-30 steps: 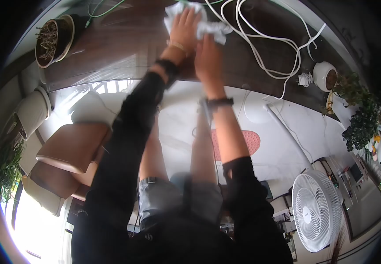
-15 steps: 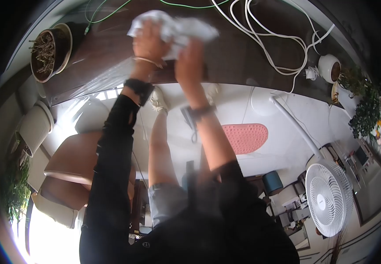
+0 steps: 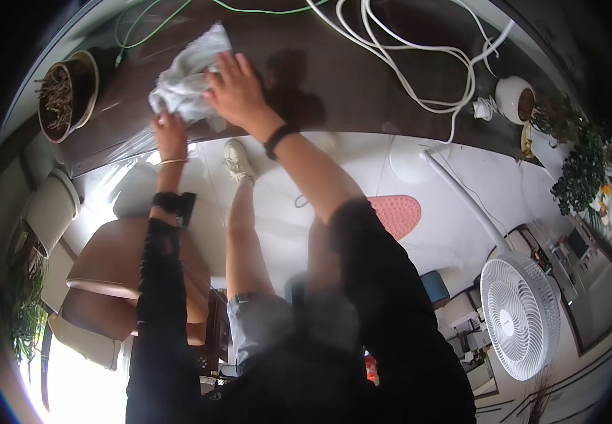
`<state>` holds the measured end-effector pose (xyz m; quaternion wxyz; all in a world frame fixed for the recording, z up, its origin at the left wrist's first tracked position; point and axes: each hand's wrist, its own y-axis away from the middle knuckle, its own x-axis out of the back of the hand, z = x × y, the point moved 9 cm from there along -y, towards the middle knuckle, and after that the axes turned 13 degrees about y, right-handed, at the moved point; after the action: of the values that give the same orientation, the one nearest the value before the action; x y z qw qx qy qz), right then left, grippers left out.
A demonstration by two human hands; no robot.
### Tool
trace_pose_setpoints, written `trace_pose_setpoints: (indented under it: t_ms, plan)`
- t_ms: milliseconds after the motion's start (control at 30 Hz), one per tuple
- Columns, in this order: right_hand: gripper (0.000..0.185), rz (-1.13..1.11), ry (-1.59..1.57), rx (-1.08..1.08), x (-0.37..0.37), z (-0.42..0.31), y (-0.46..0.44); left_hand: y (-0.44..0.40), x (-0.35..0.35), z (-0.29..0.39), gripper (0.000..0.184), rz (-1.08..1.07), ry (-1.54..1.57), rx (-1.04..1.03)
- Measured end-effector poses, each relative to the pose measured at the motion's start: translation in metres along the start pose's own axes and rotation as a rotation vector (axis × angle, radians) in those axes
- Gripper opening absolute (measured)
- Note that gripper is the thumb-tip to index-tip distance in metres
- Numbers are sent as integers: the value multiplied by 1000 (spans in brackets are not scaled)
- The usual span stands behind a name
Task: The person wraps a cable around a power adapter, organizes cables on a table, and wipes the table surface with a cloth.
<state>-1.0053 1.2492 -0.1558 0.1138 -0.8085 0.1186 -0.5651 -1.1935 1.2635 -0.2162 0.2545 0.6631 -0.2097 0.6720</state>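
Note:
A crumpled white cloth point(image 3: 191, 74) lies on the dark brown table point(image 3: 348, 92), left of its middle. My right hand point(image 3: 237, 92) rests on the cloth's right part with its fingers spread. At the cloth's lower left edge, near the front of the table, is my left hand point(image 3: 170, 136); its fingertips touch or pinch the cloth, and whether they grip it is not clear.
A potted dry plant point(image 3: 58, 99) stands on the left, with a green cable point(image 3: 154, 34) behind. White cables point(image 3: 419, 99) and a white pot point(image 3: 514, 100) are on the right. Below are a brown chair point(image 3: 108, 258), a pink mat point(image 3: 398, 214) and a white fan point(image 3: 518, 314).
Both hands and the cloth have moved left across the table. My left hand has shifted from on top of the cloth to its near edge, while my right hand has come onto it.

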Motion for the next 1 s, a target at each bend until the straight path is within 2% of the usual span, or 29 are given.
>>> trace_pose_setpoints:
  t_ms: [33,100,167,233,267,367,433,500,533,633,767,800,833,900,933,1000]
  plan:
    - [37,7,2,-51,18,26,17,-11,3,49,17,-44,13,12]
    - [36,-56,23,-200,66,93,61,-29,-5,156,25,-152,-97,-118]
    - [41,-58,182,-280,110,156,125,-41,-3,236,42,-96,426,175]
    - [42,-159,315,-339,152,210,182,-50,4,326,56,-155,465,130]
    - [44,-203,342,-417,170,237,211,-54,9,368,58,-148,482,57]
    - [53,-243,326,-554,183,279,245,-71,16,446,55,-221,598,-61]
    - [58,-203,290,-634,182,293,245,-78,19,453,49,-210,631,-35]
    - [63,-109,254,-737,167,292,228,-83,23,439,48,-240,621,-45]
    - [67,-131,360,-679,158,281,217,-81,21,424,47,-228,609,-16]
    - [68,-131,388,-550,128,226,176,-55,13,362,44,-183,607,108]
    - [66,-297,191,-395,68,131,108,-17,18,239,40,-126,646,382]
    - [66,-275,135,-332,53,105,87,-11,19,209,43,-203,575,440]
    - [66,-272,109,-285,35,80,64,-7,21,177,41,-179,476,457]
    - [67,-280,66,-218,0,26,22,1,22,102,37,-182,454,549]
    - [67,-222,25,-207,-14,-3,3,6,27,66,35,-126,452,568]
    - [66,-159,-13,-158,-43,-70,-27,29,24,-8,37,-145,467,685]
